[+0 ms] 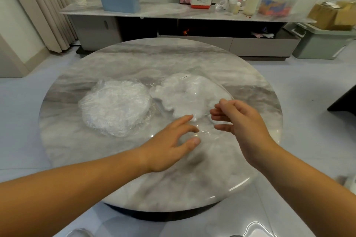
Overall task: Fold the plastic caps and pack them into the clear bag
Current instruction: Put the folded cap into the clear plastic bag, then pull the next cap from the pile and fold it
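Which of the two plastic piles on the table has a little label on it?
The right pile, smoother and whiter, has the label near its far edge. The crinkly left pile shows none.

Legible at upper centre of frame: "Panasonic", black lettering on a white-and-red box (201,0) on the shelf (163,12). Mid-frame, small label (184,77) on the clear bag (192,94), print too tiny to read.

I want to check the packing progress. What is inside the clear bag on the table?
Through the clear bag a white ruffled mass shows, likely folded caps. Their number cannot be seen: they cover one another.
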Motion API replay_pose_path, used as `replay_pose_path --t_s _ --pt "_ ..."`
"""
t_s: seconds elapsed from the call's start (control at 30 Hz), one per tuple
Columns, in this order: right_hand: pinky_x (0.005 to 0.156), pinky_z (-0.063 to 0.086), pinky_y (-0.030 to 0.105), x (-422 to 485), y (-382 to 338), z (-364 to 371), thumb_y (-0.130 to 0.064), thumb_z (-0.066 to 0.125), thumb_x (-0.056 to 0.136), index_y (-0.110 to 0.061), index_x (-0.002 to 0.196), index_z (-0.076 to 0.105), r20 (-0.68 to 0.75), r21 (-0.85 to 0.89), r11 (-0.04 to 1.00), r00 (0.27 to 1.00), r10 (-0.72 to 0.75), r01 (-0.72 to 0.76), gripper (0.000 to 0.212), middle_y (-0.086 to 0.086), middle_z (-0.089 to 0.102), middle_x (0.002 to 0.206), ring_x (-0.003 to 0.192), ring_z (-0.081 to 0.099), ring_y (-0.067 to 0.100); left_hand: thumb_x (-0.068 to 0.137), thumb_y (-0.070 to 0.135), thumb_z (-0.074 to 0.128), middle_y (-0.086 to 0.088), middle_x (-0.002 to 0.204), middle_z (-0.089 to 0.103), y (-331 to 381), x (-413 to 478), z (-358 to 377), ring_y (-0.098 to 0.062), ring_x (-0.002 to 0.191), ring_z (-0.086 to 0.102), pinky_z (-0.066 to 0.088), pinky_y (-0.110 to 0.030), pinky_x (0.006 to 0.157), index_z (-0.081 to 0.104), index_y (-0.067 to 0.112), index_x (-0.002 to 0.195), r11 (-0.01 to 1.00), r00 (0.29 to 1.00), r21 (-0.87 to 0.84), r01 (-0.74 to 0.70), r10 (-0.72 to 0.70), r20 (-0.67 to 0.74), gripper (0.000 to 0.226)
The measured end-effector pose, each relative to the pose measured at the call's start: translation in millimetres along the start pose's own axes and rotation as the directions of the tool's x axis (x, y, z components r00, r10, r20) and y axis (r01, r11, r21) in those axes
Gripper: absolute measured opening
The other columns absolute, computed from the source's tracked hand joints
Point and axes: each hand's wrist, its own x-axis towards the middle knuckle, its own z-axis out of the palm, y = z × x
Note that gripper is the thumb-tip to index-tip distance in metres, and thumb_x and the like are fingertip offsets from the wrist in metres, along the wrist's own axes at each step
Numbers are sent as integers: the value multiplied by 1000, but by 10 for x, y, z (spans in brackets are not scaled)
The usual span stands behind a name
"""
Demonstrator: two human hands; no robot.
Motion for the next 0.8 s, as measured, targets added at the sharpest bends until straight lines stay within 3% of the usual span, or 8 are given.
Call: replay_pose_path --t_s 0.1,0.2,0.23,0.3,0.4,0.5,0.63,0.8 --pt "84 59 34 -40 -1 210 -27 59 100 -16 95 72 97 -118 988 991 -88 99 17 -3 76 97 96 71 14 96 61 36 20 144 42 -35 -109 -172 4 133 37 31 -20 106 57 32 115 997 975 -69 47 -61 -212 40" --pt "82 51 16 -105 70 414 -39 57 99 -29 100 71 290 -359 891 941 -177 278 18 -17 71 100 96 65 0 101 50 39 10 127 52 -277 -228 -409 -11 123 49 39 -28 102 61 27 108 975 911 97 202 -150 -383 32" --pt "86 48 12 -129 109 484 -45 54 98 -32 105 70 367 -453 814 908 -202 364 22 -22 68 106 102 61 -5 102 50 38 6 138 50 -396 -288 -484 -17 134 43 34 -32 110 63 28 112 940 901 194 281 -188 -391 35" --pt "105 39 15 -160 205 645 -56 44 97 -31 118 67 550 -559 595 795 -255 578 40 -22 61 127 125 47 -6 103 53 32 -1 164 25 -626 -434 -603 -21 153 13 11 -36 123 62 30 129 841 886 347 415 -288 -363 46" --pt "121 13 24 -157 382 887 -64 25 96 -26 134 61 732 -599 324 665 -149 732 65 -4 44 156 154 19 14 103 57 23 -3 168 10 -875 -604 -703 -18 155 -1 -2 -36 125 55 28 140 770 881 437 466 -355 -314 57" --pt "124 3 43 -46 525 1011 -66 9 93 -19 135 59 730 -669 114 678 -90 735 80 11 32 163 156 11 34 101 57 21 -2 164 26 -994 -670 -764 -18 152 15 6 -36 124 58 23 133 767 891 459 449 -341 -301 60" --pt "124 12 58 104 639 1007 -72 -19 89 -18 132 59 670 -742 -5 741 -43 670 105 14 38 159 153 19 41 100 59 27 0 150 47 -1021 -714 -858 -18 138 41 25 -30 115 54 17 139 832 902 390 394 -268 -340 63" --pt "114 36 62 189 745 844 -62 12 102 -7 104 72 559 -829 -107 824 -91 550 81 23 66 126 135 50 45 104 46 39 8 160 33 -983 -779 -935 -9 145 31 19 -39 124 35 23 154 895 923 312 319 -219 -317 56"
